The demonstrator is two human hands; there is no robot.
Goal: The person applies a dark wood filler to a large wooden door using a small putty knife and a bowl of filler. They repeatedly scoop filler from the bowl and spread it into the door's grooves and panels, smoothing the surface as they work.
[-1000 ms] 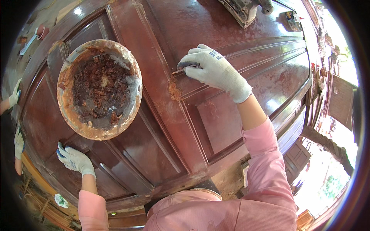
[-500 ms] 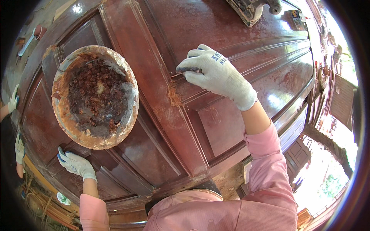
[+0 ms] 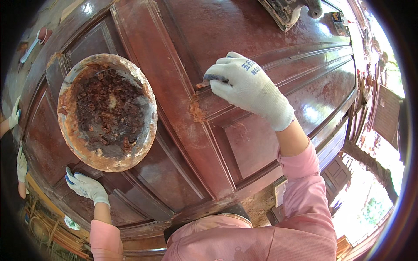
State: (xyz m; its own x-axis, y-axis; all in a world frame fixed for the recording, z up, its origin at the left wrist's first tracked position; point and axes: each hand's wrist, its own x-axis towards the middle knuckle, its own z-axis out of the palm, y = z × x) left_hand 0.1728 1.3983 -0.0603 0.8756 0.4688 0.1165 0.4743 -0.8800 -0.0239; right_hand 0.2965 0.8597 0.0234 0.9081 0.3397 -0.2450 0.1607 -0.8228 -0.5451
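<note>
A large dark red-brown panelled wooden door [image 3: 143, 26] lies flat in front of me. My right hand [image 3: 248, 87], in a white glove, is closed around a thin tool [image 3: 202, 85]. Only the tool's brownish tip shows, so its exact kind cannot be made out. That tip is over the door near a joint between rails, just above a rough orange-brown patch [image 3: 197, 112]. My gloved left hand [image 3: 87, 187] lies on the door with its fingers stretched out, holding nothing. Close beyond it sits a round, crusted bowl [image 3: 72, 148] containing dark brown crumbly material [image 3: 111, 104].
A co-worker's two gloved hands [image 3: 15, 115] touch the door's left edge. A grey power tool with a flat base [image 3: 287, 13] rests at the top right, beside a can [image 3: 335, 24]. On the ground at upper left is a pale-handled object [image 3: 29, 51].
My right hand has shifted slightly right and downward, and more of the tool's tip shows. My left hand stays in place.
</note>
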